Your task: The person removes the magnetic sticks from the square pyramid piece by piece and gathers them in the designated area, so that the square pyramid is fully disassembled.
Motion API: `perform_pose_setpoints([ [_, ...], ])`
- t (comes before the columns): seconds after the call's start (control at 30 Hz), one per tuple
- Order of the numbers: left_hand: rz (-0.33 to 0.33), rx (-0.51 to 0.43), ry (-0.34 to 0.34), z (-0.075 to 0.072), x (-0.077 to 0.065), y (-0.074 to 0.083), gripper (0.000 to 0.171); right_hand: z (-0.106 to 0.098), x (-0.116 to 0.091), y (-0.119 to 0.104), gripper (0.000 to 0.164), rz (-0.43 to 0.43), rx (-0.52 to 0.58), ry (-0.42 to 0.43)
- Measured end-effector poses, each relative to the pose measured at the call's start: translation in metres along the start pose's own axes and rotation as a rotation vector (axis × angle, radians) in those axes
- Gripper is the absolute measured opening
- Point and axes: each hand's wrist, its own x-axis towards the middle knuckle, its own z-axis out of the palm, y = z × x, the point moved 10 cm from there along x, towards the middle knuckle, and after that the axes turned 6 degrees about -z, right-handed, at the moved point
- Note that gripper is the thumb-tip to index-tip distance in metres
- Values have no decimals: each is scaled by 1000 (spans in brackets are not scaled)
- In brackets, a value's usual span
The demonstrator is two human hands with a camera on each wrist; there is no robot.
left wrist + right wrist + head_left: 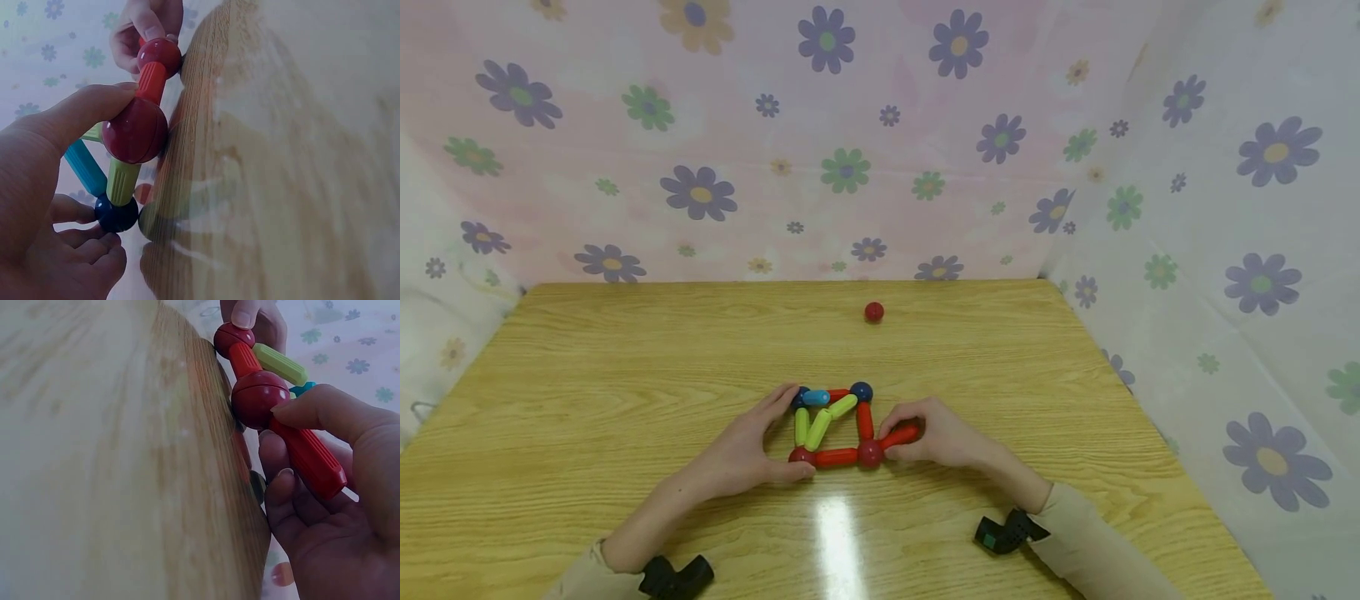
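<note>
A four-sided frame of toy building sticks and balls (836, 457) lies on the table. Two dark blue balls (861, 392) form its far corners and two red balls (870, 453) its near ones. My left hand (741, 454) spans its left side, thumb on the near red ball (134, 130), fingertips on the far blue ball (117, 212). With thumb and fingers, my right hand (936, 437) pinches a red stick (309, 456) that joins the near right ball and slants upward. Yellow-green sticks (818, 429) and a light blue stick (817, 397) rise from the corners.
A loose red ball (874, 312) sits near the far edge of the wooden table (662, 350). Flower-patterned cloth (887, 200) hangs behind the table and along its sides. Each wrist carries a black device (1011, 531).
</note>
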Motion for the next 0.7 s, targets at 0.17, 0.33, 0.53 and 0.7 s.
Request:
perform_pose_setpoints([
  [0.17,-1,-1,3,0,0,0,115,1,1,-3,13,-25,-2,1],
  [0.33,-7,-6,2,-1,0,-1,115,3,0,-6,11,-39,18,1],
  [0.53,-6,-8,3,-1,0,-1,115,3,0,-3,11,-32,19,9],
  [0.7,-5,-7,3,-1,0,-1,115,0,0,-2,12,-46,29,39],
])
